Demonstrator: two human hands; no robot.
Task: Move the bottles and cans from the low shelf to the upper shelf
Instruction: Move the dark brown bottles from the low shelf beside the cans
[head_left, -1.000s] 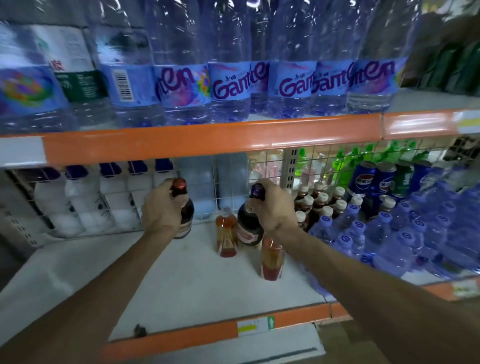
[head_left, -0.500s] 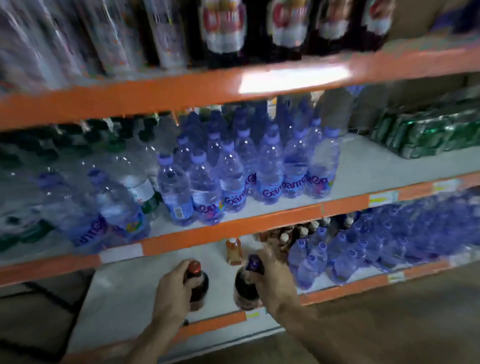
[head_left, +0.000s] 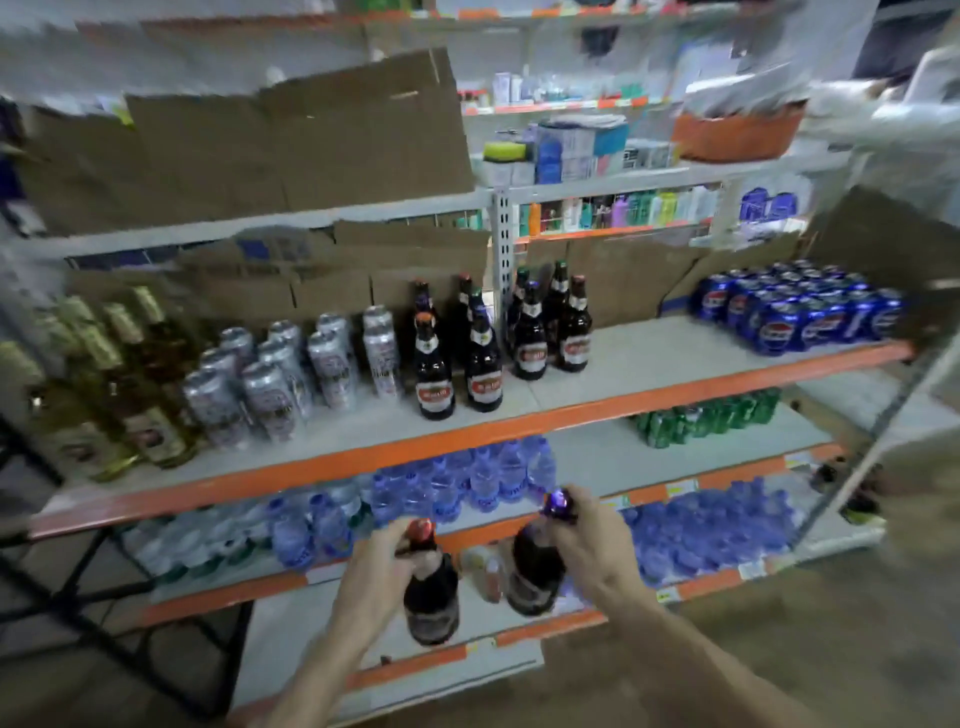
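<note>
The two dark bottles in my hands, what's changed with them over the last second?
Both came out of the low shelf toward you and up: the left hand carries the red-capped bottle, the right hand the purple-capped bottle. Each is still gripped by the neck. The small amber bottles stayed on the low shelf.

Dim, flat indoor light with a cool cast, shadows soft. Motion blur smears the whole frame, worst along the top and right, where the cardboard tears into jagged streaks. The orange shelf edge bows. The dark bottles at centre read sharpest.
</note>
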